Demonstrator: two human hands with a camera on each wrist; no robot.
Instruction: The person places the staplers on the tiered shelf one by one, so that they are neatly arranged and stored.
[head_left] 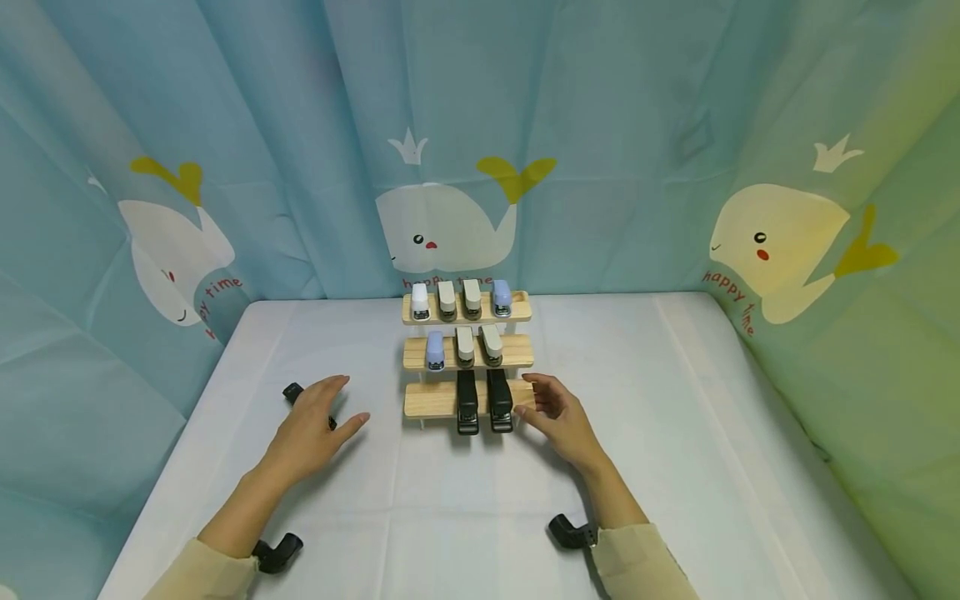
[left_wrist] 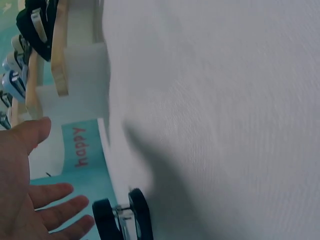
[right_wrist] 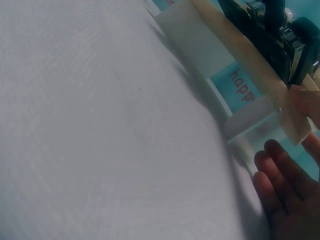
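Note:
Over the left part of the table, my left hand [head_left: 303,437] is held with its fingers spread and the thumb apart. A black stapler [left_wrist: 122,215] lies on the table behind that hand, which partly covers it in the head view. My right hand [head_left: 558,421] is at the right end of the lowest wooden shelf [head_left: 431,402], the thumb tip right by a black stapler [head_left: 499,402], the other fingers loosely bent around the shelf's end. Beside that stapler, another black stapler [head_left: 467,403] sits on the same shelf, its front end jutting past the edge.
Above, the middle shelf [head_left: 412,354] carries a blue mini stapler [head_left: 435,350] and two pale ones. On the top shelf [head_left: 524,307] stand a white [head_left: 420,302], two pale and a blue mini stapler [head_left: 502,297]. A whale-print curtain [head_left: 600,167] hangs behind the white table [head_left: 465,517].

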